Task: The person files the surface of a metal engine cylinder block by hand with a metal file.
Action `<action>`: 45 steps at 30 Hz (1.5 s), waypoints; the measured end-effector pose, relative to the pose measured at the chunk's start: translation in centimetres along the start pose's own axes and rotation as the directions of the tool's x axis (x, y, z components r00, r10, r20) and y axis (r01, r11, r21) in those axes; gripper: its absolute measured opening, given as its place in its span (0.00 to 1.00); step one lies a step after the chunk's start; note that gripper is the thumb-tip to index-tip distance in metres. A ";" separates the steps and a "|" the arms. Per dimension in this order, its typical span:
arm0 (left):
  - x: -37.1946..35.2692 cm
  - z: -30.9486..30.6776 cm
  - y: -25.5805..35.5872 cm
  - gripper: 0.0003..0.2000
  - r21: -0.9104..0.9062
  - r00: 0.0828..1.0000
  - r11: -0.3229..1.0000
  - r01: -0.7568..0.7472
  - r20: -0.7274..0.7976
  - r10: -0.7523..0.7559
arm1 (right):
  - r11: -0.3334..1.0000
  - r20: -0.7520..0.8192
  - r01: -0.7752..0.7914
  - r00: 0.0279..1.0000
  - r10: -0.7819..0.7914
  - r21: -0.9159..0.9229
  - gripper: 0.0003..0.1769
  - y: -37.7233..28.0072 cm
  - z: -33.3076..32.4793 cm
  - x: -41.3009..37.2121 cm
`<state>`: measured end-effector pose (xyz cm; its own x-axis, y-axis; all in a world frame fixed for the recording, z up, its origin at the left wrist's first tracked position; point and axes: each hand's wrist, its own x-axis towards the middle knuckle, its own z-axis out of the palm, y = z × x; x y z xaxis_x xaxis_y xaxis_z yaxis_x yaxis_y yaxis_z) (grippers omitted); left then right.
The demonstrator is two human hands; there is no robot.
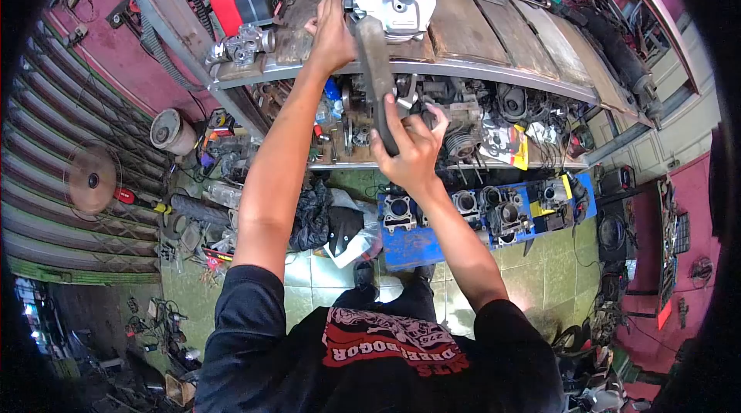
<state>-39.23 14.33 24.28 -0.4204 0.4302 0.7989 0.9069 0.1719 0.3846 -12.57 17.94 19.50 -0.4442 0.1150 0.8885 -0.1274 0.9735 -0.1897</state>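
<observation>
A silver engine cylinder head (395,5) sits on the wooden-topped shelf in front of me. My left hand (332,36) is closed right beside its left edge, fingers curled; I cannot tell what lies in its grip. Gripped in my right hand (413,147) is a long, flat grey bar (375,58), raised in front of the shelf. Its upper end overlaps the cylinder head's lower left in this view. A small shiny metal piece (411,93) shows just above the right fingers.
A carburetor-like part (245,44) stands on the shelf's left end. Engine parts crowd the lower shelf (370,154). Below, a blue bench (409,249) carries several cylinder blocks. Beside it lie black and white bags (351,235). A fan (93,180) stands at left.
</observation>
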 end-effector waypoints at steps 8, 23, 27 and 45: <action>0.1 -0.4 1.1 0.62 0.020 1.000 1.000 -0.006 0.001 0.006 | 0.972 -0.130 -0.056 0.991 0.026 -0.227 0.39 2.6 -0.4 6.7; 0.1 0.0 0.0 0.57 0.047 0.999 0.998 -0.035 0.019 0.034 | 0.973 -0.180 -0.091 0.982 0.053 -0.211 0.40 5.1 0.3 3.5; 0.1 -1.2 2.5 0.53 0.129 0.994 0.989 0.073 0.077 -0.083 | 0.991 -0.109 -0.065 0.993 0.053 -0.117 0.42 3.0 -1.8 0.6; 0.4 -1.1 2.3 0.57 0.062 0.999 0.998 -0.023 0.034 0.021 | 0.886 -0.107 -0.427 0.887 0.450 0.183 0.38 3.7 -2.1 6.5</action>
<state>-37.40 13.93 26.01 -0.4003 0.4639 0.7903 0.9162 0.2169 0.3368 -14.06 22.69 25.42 -0.3561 0.5610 0.7473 -0.0852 0.7769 -0.6238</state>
